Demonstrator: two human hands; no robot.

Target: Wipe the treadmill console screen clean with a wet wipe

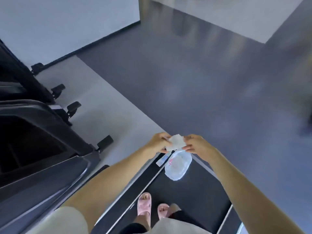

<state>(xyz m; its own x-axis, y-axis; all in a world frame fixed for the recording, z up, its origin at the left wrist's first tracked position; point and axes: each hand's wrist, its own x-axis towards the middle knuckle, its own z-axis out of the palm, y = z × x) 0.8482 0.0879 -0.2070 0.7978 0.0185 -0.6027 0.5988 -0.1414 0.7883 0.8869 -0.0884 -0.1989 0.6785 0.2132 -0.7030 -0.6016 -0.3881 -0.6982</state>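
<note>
A folded white wet wipe (176, 142) is held between both hands in front of me. My left hand (157, 142) pinches its left side and my right hand (196, 144) pinches its right side. Below the wipe hangs the pale blue wipe packet (177, 166) with its flap open; which hand carries it I cannot tell. The dark treadmill console (33, 146) fills the left edge, tilted, and its screen is not plainly visible.
I stand on the black treadmill belt (194, 191), my feet in pink slippers (144, 204). Other dark machine frames (20, 78) with black feet stand at left on a light grey mat (108, 102). A dark grey floor (202, 81) spreads ahead; a metal-faced block (194, 19) stands at the back.
</note>
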